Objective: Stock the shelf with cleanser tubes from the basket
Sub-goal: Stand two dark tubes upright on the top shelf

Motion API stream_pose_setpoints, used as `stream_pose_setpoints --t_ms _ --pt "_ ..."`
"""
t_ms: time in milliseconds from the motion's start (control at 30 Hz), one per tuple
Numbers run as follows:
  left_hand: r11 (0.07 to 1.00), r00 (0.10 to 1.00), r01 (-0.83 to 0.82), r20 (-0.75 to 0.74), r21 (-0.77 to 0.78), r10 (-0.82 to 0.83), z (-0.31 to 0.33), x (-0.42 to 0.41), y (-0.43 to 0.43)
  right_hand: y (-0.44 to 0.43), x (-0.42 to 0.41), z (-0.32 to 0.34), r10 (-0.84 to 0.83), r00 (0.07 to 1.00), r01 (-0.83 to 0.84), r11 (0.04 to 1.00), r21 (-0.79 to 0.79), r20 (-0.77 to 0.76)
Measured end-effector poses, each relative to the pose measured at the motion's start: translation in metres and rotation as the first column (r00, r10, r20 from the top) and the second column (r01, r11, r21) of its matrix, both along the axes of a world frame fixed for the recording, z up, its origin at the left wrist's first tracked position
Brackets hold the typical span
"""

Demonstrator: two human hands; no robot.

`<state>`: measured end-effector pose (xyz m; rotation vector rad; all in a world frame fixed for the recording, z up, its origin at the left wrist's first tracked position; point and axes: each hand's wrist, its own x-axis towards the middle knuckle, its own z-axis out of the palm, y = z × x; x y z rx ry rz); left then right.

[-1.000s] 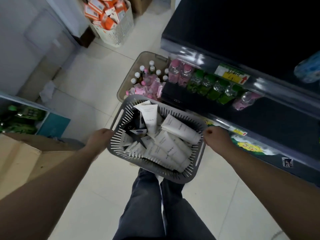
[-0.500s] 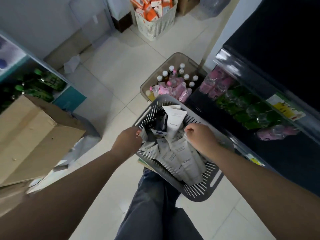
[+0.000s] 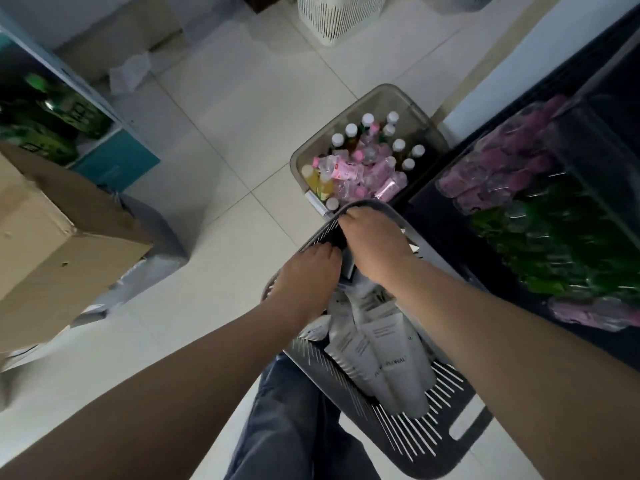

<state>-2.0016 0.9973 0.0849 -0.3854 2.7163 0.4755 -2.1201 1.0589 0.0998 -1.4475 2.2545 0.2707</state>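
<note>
A grey slatted basket [image 3: 446,424] rests on my legs at the lower middle, holding several white cleanser tubes [image 3: 388,355]. Both hands reach into its far end. My right hand [image 3: 374,244] lies over the tubes with its fingers curled near the far rim, and a white tube runs out from under its palm. Just left of it, my left hand [image 3: 304,282] dips in, its fingertips against a dark item between the two hands. What the left fingers hold is hidden. The dark shelf [image 3: 433,199] stands at the right.
The shelf carries pink bottles [image 3: 498,174] and green bottles [image 3: 554,251]. A translucent brown bin [image 3: 415,112] of bottles sits on the floor beyond the basket. At the left are a cardboard box [image 3: 52,237] and another shelf unit [image 3: 114,161]. A white slatted basket [image 3: 339,19] stands far back.
Both hands left the basket's side handles and moved inside to its far end. The right hand went from the middle tubes toward the far rim. The view tilted further down.
</note>
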Motion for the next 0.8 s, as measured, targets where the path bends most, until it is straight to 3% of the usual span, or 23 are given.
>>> stream_pose_setpoints --t_ms 167,333,800 --pt "0.995 0.991 0.043 0.129 -0.09 -0.031 -0.022 0.002 0.002 -0.01 -0.006 -0.015 0.026 0.996 -0.016 0.993 0.114 -0.087" --pt "0.987 0.99 0.072 0.131 -0.146 -0.053 -0.03 -0.003 0.0 -0.013 -0.009 -0.026 -0.04 0.993 0.06 0.981 0.186 -0.11" --pt "0.984 0.977 0.151 0.167 -0.093 -0.134 -0.012 -0.01 -0.001 0.004 -0.008 -0.015 -0.082 0.991 0.092 0.991 0.101 -0.102"
